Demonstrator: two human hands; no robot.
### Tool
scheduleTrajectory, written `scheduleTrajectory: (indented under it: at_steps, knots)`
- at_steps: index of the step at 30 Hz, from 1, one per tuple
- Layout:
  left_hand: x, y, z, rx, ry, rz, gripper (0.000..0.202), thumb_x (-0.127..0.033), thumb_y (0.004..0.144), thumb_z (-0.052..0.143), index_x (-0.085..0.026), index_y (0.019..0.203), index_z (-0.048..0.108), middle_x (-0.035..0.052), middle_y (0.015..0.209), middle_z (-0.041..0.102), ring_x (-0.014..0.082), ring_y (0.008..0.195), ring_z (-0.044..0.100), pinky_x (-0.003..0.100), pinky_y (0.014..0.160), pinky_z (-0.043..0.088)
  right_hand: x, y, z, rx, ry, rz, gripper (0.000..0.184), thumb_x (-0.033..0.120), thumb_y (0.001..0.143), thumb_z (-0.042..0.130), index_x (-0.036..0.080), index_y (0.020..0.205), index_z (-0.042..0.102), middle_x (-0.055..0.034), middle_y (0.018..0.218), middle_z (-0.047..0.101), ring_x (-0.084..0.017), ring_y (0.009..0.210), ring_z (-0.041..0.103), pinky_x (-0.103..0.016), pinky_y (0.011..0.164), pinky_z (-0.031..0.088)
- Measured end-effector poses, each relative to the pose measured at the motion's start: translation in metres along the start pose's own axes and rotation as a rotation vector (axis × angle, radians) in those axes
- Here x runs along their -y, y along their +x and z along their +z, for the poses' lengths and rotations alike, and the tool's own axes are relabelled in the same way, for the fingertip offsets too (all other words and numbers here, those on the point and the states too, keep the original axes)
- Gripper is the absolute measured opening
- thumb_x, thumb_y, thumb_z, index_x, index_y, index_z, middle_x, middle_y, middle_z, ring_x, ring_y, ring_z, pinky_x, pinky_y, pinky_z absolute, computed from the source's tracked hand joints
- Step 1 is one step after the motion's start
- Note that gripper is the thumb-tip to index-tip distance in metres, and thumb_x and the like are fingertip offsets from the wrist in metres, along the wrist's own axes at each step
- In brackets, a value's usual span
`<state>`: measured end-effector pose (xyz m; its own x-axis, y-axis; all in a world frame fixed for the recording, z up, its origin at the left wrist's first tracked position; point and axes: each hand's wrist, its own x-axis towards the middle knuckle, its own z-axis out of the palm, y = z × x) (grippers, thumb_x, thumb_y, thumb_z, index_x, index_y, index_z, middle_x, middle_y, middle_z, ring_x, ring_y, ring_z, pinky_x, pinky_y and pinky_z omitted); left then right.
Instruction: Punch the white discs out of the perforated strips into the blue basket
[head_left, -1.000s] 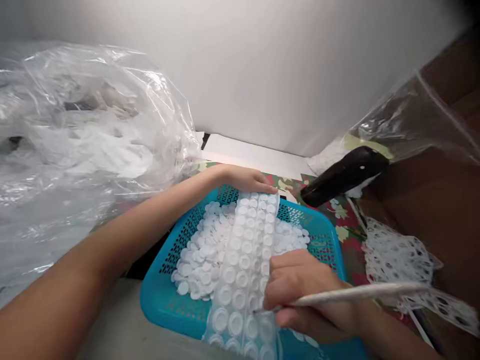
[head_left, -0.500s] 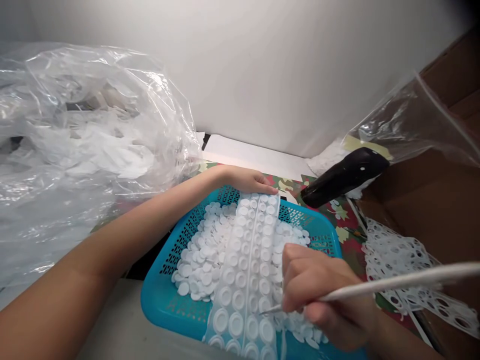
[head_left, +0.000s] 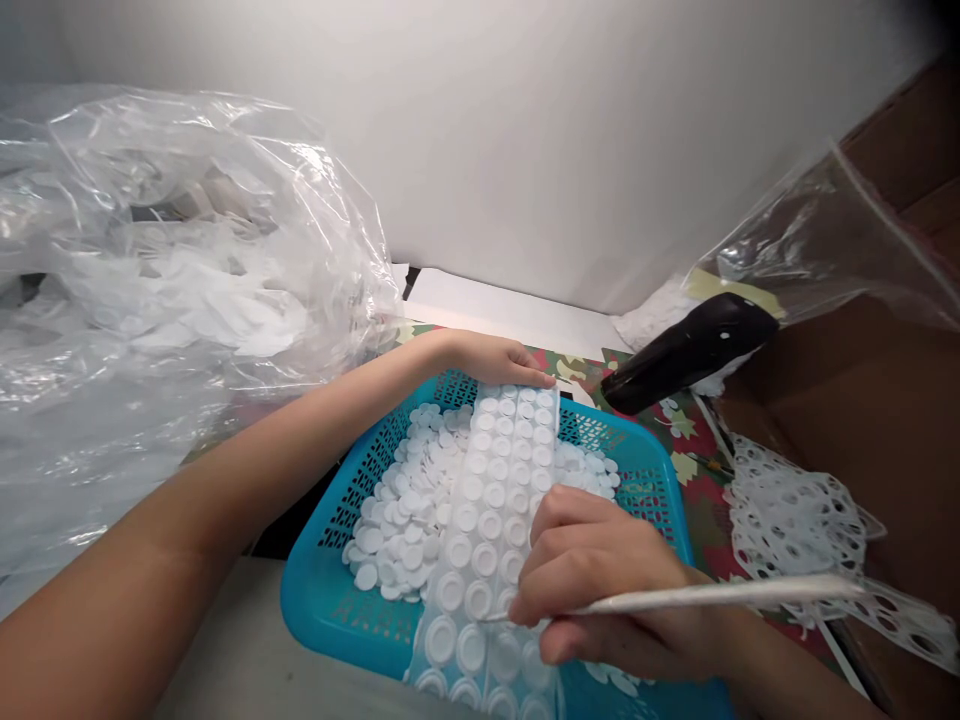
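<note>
A translucent white plastic strip (head_left: pixel 468 520) with rows of round, cap-like pieces lies lengthwise across a blue perforated basket (head_left: pixel 311 600). My left hand (head_left: pixel 504 358) grips the strip's far end, thumb along the edge at the basket's back rim. In my right hand (head_left: pixel 611 575) is a slim pointed tool with a long white handle (head_left: pixel 720 596), closed between thumb and fingers. Its thin metal tip touches or hovers just over the strip's nearer half; which one, I cannot tell. Loose white discs (head_left: pixel 405 530) fill the basket beneath and on both sides.
A large clear plastic bag (head_left: pixel 187 300) of white pieces stands at left. To the right are a black, rounded object (head_left: pixel 690 350), a heap of white perforated sheet scraps (head_left: pixel 802 530) and a brown cardboard box (head_left: pixel 862 400). A leaf-patterned cloth (head_left: pixel 694 430) lies underneath.
My right hand has moved left over the strip, carrying the tool tip from the right-hand rows toward the left-hand ones. My left hand and the basket have stayed in place.
</note>
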<state>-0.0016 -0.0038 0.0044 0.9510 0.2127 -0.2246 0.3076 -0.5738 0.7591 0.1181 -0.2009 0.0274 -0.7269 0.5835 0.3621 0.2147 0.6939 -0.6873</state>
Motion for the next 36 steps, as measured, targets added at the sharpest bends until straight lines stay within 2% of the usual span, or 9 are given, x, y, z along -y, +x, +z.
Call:
scheduleTrajectory:
  at_steps: [7,9,12,14,16,18,22,36]
  knots:
    - [-0.0025,-0.0011,-0.0002,-0.012,0.007,-0.011,0.049,-0.056,0.085,0.035,-0.020,0.093,0.066,0.0030,0.087,0.065,0.0172,0.077,0.053,0.027,0.073,0.040,0.0040,0.0066,0.0046,0.262,-0.174,0.073,0.015,0.025,0.091,0.048,0.015,0.086,0.057,-0.0004,0.072,0.064,-0.012,0.066,0.045,-0.028,0.065,0.035]
    - [-0.0030,-0.0011,-0.0002,-0.017,0.003,-0.018,0.048,-0.056,0.085,0.036,-0.020,0.093,0.067,0.0032,0.088,0.065,0.0174,0.079,0.053,0.027,0.074,0.040,0.0034,0.0052,0.0052,0.199,-0.158,0.035,0.017,0.027,0.091,0.047,0.015,0.084,0.057,-0.0002,0.070,0.063,-0.012,0.064,0.045,-0.028,0.063,0.035]
    - [-0.0038,-0.0010,-0.0001,-0.016,0.003,-0.009,0.047,-0.054,0.085,0.036,-0.019,0.095,0.066,0.0035,0.093,0.065,0.0177,0.082,0.053,0.027,0.078,0.039,0.0024,0.0012,0.0029,-0.062,-0.011,-0.017,0.023,0.030,0.094,0.042,0.014,0.087,0.057,-0.0011,0.067,0.062,-0.010,0.061,0.048,-0.026,0.063,0.038]
    - [-0.0043,-0.0010,0.0000,-0.011,0.003,-0.006,0.047,-0.053,0.086,0.036,-0.019,0.097,0.066,0.0032,0.095,0.065,0.0176,0.083,0.054,0.027,0.079,0.039,0.0024,-0.0010,0.0008,-0.166,0.065,0.002,0.024,0.030,0.095,0.040,0.014,0.091,0.057,-0.0018,0.069,0.062,-0.010,0.062,0.051,-0.026,0.066,0.040]
    - [-0.0044,-0.0010,0.0001,-0.007,0.003,-0.003,0.047,-0.053,0.086,0.035,-0.019,0.098,0.066,0.0031,0.096,0.065,0.0174,0.084,0.054,0.027,0.079,0.039,0.0029,-0.0021,-0.0003,-0.131,0.068,0.051,0.021,0.027,0.095,0.040,0.014,0.097,0.057,-0.0026,0.074,0.063,-0.011,0.067,0.053,-0.028,0.070,0.041]
    - [-0.0041,-0.0009,0.0002,-0.006,-0.003,0.002,0.047,-0.053,0.086,0.035,-0.019,0.099,0.066,0.0032,0.096,0.066,0.0176,0.085,0.054,0.026,0.080,0.039,0.0038,-0.0016,-0.0004,-0.030,0.039,0.083,0.019,0.025,0.094,0.040,0.015,0.101,0.055,-0.0033,0.081,0.064,-0.012,0.072,0.052,-0.028,0.073,0.041]
    - [-0.0028,-0.0003,0.0000,-0.006,-0.010,-0.005,0.048,-0.055,0.085,0.036,-0.020,0.099,0.066,0.0036,0.097,0.065,0.0181,0.085,0.053,0.026,0.079,0.039,0.0057,0.0022,-0.0007,0.073,-0.038,0.066,0.018,0.024,0.094,0.042,0.014,0.102,0.054,-0.0036,0.083,0.066,-0.013,0.074,0.052,-0.028,0.072,0.040]
    - [-0.0008,0.0000,0.0006,-0.015,0.002,0.016,0.050,-0.056,0.085,0.035,-0.019,0.095,0.067,0.0045,0.091,0.064,0.0187,0.082,0.053,0.028,0.076,0.040,0.0039,-0.0007,-0.0011,0.034,-0.022,0.031,0.016,0.023,0.092,0.047,0.015,0.103,0.056,-0.0026,0.087,0.068,-0.012,0.075,0.053,-0.027,0.073,0.042]
